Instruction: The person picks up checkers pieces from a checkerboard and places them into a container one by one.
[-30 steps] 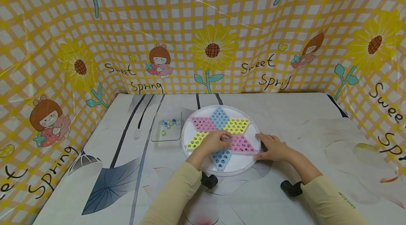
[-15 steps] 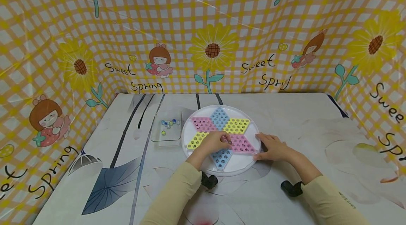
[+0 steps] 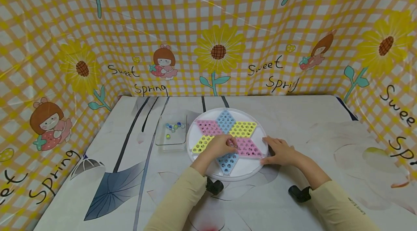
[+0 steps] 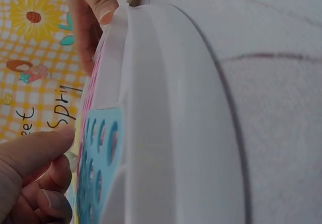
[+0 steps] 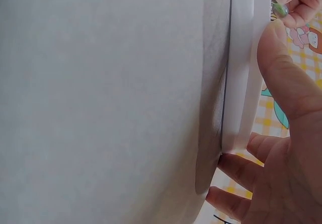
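A round white Chinese checkers board (image 3: 254, 168) with a pink, yellow and blue star of holes lies on the table. Over the star near its centre, my left hand (image 3: 220, 146) pinches a glass marble (image 5: 279, 9) between thumb and fingers. That marble looks greenish in the right wrist view; in the left wrist view, the fingers partly cover it just above the holes. My right hand (image 3: 281, 151) touches the board's right rim, its thumb and fingers spread along the edge and fairly straight.
Left of the board stands a clear plastic box (image 3: 163, 143) with several glass marbles (image 3: 175, 126) inside. A checked yellow cloth (image 3: 195, 13) surrounds the table on the back and sides. Black devices (image 3: 299, 193) are strapped at both wrists.
My left hand stays over the star; its fingertips and the marble have shifted very slightly. The right hand and the board have not visibly moved.
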`<control>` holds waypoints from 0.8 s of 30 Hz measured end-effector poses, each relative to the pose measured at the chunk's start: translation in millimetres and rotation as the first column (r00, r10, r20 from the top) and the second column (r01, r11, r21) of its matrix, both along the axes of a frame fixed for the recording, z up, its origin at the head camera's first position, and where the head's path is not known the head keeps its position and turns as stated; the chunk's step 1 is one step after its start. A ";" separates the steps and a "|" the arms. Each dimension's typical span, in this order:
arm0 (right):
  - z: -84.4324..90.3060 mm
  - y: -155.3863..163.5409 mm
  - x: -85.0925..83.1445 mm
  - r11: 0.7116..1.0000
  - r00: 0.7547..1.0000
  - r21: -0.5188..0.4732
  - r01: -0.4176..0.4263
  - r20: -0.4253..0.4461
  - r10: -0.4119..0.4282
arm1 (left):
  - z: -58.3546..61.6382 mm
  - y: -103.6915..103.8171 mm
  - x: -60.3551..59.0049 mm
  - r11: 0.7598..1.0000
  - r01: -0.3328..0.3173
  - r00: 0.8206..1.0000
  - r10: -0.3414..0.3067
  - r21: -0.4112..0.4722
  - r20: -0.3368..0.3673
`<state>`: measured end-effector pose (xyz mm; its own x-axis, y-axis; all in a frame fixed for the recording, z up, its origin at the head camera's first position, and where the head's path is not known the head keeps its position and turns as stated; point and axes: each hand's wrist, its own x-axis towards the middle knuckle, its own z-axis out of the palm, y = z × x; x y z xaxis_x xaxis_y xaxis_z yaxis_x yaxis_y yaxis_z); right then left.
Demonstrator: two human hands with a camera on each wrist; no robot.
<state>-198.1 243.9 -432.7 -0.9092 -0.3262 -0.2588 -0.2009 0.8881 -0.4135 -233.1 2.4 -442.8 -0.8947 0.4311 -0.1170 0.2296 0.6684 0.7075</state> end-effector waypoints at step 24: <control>-2.6 4.8 -1.8 1.000 1.000 -0.023 -0.006 -0.017 0.006 | 20.5 -31.3 -3.6 0.995 -0.033 0.996 0.040 0.090 -0.076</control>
